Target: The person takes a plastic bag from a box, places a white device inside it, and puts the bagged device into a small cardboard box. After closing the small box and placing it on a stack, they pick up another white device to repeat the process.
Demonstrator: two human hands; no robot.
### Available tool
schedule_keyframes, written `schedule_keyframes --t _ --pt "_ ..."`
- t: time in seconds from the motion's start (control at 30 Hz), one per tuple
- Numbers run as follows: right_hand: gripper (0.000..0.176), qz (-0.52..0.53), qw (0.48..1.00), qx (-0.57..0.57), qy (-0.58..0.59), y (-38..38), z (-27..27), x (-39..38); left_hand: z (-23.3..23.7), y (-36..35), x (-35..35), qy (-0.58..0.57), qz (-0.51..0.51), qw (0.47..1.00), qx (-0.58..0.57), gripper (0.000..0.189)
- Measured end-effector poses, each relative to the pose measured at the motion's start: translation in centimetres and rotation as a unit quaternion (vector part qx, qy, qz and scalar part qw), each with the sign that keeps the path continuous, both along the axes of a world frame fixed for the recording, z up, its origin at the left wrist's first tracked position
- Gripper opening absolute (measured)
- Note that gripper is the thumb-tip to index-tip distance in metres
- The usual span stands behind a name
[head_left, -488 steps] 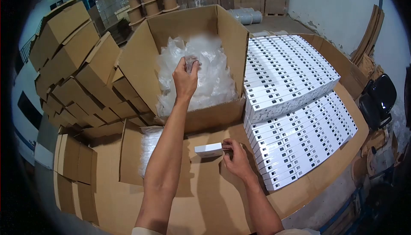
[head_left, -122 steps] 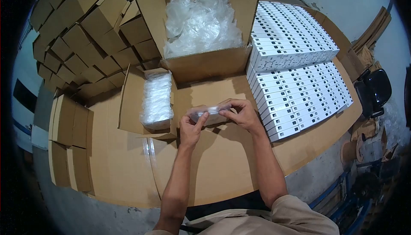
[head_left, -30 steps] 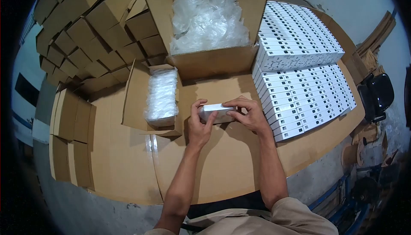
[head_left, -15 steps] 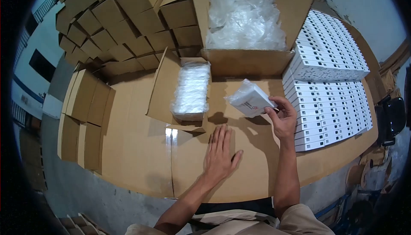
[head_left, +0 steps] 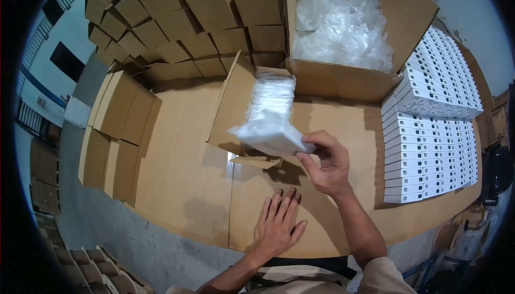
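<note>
White and sleeved in clear plastic, the flat box [head_left: 276,139] is pinched by one end between the thumb and fingers of my right hand [head_left: 328,169]. I have it tilted above the near end of the small open carton [head_left: 229,109], with loose film at its far end; whether it touches the row beneath, I can't tell from here. My left hand [head_left: 277,225] holds nothing and lies palm down on the cardboard-covered desk [head_left: 188,203], fingers slightly spread.

As I judge it, this box is bagged and only needs seating. Wrapped boxes [head_left: 272,91] already form a row inside the carton; how many more would fit, I can't make out, since my load hides the near end. Much seems left overall: tiers of white boxes [head_left: 432,157] stand on the right, apparently unbagged, and the large carton [head_left: 343,79] holds a heap of clear bags [head_left: 343,28]. Brown cartons [head_left: 177,39] are piled beyond the desk's left part, but I can't tell whether any are packed. The small carton's near flap is open, so closing remains too.
</note>
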State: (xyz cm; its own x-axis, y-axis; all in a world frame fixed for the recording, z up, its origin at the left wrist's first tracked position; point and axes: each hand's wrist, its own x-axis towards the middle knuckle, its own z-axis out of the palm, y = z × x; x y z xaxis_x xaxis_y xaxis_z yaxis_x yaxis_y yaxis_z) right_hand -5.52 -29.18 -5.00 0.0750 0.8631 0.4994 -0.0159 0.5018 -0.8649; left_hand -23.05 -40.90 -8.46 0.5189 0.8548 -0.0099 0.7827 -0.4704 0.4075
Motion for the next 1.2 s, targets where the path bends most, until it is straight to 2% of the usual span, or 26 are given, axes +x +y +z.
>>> schedule_keyframes --t 0.23,0.63,0.93,1.2 --pt "0.035 -0.009 0.983 0.085 -0.160 0.8 -0.2 -0.4 0.2 0.3 0.0 -0.014 0.004 1.000 0.002 0.069" --pt "0.035 -0.002 0.932 0.122 -0.340 0.5 2.3 -1.0 0.0 0.7 0.1 -0.002 0.006 1.000 0.019 0.066" --pt "0.041 0.008 0.903 0.114 -0.415 0.5 3.3 -1.9 -1.0 0.5 -0.1 -0.036 -0.005 0.999 0.000 0.065" --pt "0.050 0.029 0.894 0.092 -0.437 0.3 -0.4 -1.9 -0.5 0.8 0.0 0.004 -0.006 1.000 0.005 0.064"
